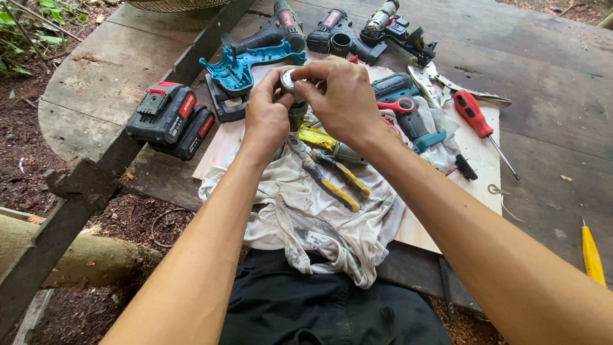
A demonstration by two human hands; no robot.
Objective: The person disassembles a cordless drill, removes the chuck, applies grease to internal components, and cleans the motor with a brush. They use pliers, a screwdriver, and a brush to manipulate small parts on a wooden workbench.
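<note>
A: We're looking down at both hands, raised together over the middle of the tabletop [549, 115]. Our left hand [265, 118] and our right hand [341, 96] meet on a small round metal part [290, 80].

B: And the fingers? We see the left fingers [271, 83] wrapped on the part's near side, the right fingers [306, 70] curled over its top. Both sets are clamped on it, so it's held in the air, above the white rag [306, 211].

A: Right. Just under the part sits a dark cylindrical piece [297, 115]; we can't tell whether the two are joined.

B: On the rag below our wrists lie yellow-handled pliers [332, 179], with a yellow tube [316, 137] touching them.

A: The rag covers a pale board [479, 160] laid on the tabletop. Toward the far edge we see a teal drill shell [239, 67], opened up, and beside it a row of dark drill bodies [332, 32].

B: Toward the left edge, two black-and-red battery packs [171, 118] sit side by side, touching. To the right of our hands, a red-handled screwdriver [476, 118] rests across the board's edge, near metal snips [440, 83].

A: And at the right edge, well apart from everything, a yellow-handled tool [592, 255].
</note>
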